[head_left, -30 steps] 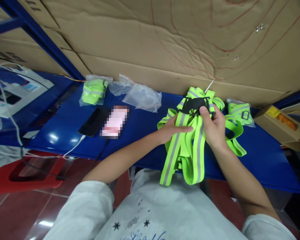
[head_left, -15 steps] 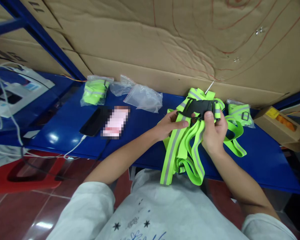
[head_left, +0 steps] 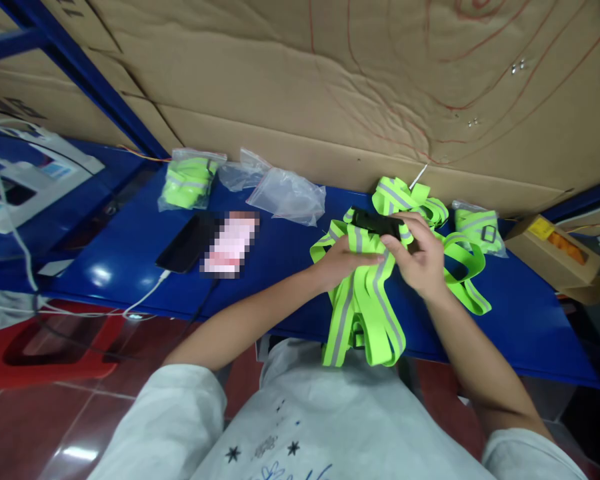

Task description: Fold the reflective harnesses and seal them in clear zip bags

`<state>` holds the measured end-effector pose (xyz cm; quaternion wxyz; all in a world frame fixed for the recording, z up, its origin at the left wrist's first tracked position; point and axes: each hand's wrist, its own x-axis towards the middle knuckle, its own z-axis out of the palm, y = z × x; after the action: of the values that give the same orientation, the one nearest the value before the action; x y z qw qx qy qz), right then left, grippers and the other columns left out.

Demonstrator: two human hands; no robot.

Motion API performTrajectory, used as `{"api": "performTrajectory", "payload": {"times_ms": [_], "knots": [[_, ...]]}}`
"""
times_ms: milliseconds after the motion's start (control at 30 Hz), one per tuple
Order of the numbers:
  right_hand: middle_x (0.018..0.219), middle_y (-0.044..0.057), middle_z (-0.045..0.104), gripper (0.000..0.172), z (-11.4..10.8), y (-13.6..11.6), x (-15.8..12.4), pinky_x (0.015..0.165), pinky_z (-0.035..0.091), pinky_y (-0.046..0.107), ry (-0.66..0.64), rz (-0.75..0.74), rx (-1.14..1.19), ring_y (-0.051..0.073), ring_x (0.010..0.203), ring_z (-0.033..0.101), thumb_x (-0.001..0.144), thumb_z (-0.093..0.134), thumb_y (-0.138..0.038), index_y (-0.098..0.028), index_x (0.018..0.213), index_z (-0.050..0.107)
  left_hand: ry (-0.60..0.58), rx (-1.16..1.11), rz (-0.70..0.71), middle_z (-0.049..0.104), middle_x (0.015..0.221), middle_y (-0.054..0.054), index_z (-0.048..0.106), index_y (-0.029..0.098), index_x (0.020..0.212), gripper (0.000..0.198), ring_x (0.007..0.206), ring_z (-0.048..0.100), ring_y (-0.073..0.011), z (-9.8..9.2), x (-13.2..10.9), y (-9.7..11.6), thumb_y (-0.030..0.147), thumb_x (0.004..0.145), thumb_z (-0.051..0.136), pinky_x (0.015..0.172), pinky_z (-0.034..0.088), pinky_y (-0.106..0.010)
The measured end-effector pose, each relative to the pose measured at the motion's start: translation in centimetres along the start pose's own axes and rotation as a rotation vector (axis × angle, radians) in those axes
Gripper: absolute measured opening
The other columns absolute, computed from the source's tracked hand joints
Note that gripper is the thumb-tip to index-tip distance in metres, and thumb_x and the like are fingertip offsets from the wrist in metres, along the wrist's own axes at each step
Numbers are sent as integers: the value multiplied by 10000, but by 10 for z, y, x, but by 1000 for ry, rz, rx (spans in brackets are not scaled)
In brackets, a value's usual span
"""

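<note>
A neon-green reflective strap harness with grey stripes hangs over the front edge of the blue table. My left hand pinches the bunched straps from the left. My right hand grips them from the right, with its fingers by the black plastic buckle at the top of the bunch. More loops of the same green strap lie on the table behind my hands.
A bagged green harness and empty clear bags lie at the back left. A black phone with a cable and a pink item lie mid-table. Another bagged harness and a cardboard box sit right. Cardboard lines the wall.
Both hands have lowered the bunch of straps toward the table. The black buckle, held up and facing me before, now lies tilted lower under my right fingers.
</note>
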<state>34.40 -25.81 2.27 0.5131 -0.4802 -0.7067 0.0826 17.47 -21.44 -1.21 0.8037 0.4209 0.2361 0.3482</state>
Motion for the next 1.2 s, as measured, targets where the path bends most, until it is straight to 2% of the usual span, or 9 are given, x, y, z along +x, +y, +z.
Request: {"api": "performTrajectory", "payload": {"times_ms": [100, 400, 467, 567, 667, 800, 867, 1033, 1200], "knots": [[1195, 76, 732, 267, -19, 1, 8, 987, 585, 439, -141, -110, -30, 256, 1111, 698, 943, 737, -328, -299, 1205, 776, -89, -83, -142, 820, 962, -97, 806, 132, 982, 416, 895, 785, -252, -4, 1, 12, 286, 633, 973, 970, 598, -421], [1208, 39, 711, 459, -21, 13, 9, 1034, 606, 516, 60, -443, -102, 272, 1193, 704, 942, 552, -72, -392, 1143, 812, -422, -267, -252, 774, 1214, -202, 759, 126, 1177, 642, 1131, 759, -358, 3, -11, 10, 473, 674, 956, 959, 619, -418], [1270, 37, 699, 454, -25, 12, 10, 1087, 578, 531, -21, -393, -114, 283, 1255, 678, 935, 565, -76, -393, 1151, 808, -350, -216, -251, 797, 1123, -192, 757, 130, 1165, 663, 1013, 789, -329, 3, -11, 10, 569, 698, 925, 834, 639, -379], [1506, 40, 589, 387, -35, 7, 13, 1203, 484, 551, -343, -205, -17, 315, 1453, 539, 959, 638, -202, -375, 1287, 747, -156, -185, -230, 815, 1004, -132, 737, 159, 1167, 554, 843, 798, -262, 1, -6, 9, 532, 783, 880, 730, 635, -343], [1665, 61, 428, 623, -38, 10, 14, 1224, 461, 537, -434, 8, 179, 329, 1561, 400, 933, 729, -468, -347, 1518, 551, -68, -147, -192, 815, 1006, -115, 739, 159, 1130, 488, 814, 791, -242, -2, -1, 8, 477, 791, 886, 718, 634, -338], [1121, 60, 763, 499, -23, 21, 6, 856, 659, 398, -303, 258, 255, 258, 1040, 745, 891, 751, -602, -262, 1253, 698, -105, -93, -166, 813, 1042, -139, 742, 155, 1146, 488, 859, 792, -269, -2, -1, 10, 464, 795, 884, 758, 642, -380], [865, 18, 754, 372, -16, 24, 1, 695, 647, 346, -277, 310, 225, 209, 771, 730, 876, 783, -561, -236, 1050, 740, -142, -117, -182, 813, 1039, -143, 735, 165, 1184, 480, 890, 793, -277, -2, -2, 11, 444, 817, 868, 803, 638, -397], [1139, 16, 793, 352, -16, 18, -1, 924, 648, 426, 50, 27, -22, 259, 1025, 766, 872, 782, -299, -290, 1223, 761, -497, -302, -374, 784, 1164, -189, 774, 107, 1102, 583, 1051, 768, -289, -2, -3, 12, 622, 830, 771, 974, 589, -390], [1429, -18, 683, 689, -30, 12, 8, 1140, 541, 472, -212, -189, -64, 269, 1326, 659, 800, 522, 15, -373, 1323, 747, -572, -296, -396, 774, 1202, -168, 787, 120, 1089, 772, 1003, 759, -267, -2, -4, 9, 779, 687, 813, 920, 592, -355]]}}
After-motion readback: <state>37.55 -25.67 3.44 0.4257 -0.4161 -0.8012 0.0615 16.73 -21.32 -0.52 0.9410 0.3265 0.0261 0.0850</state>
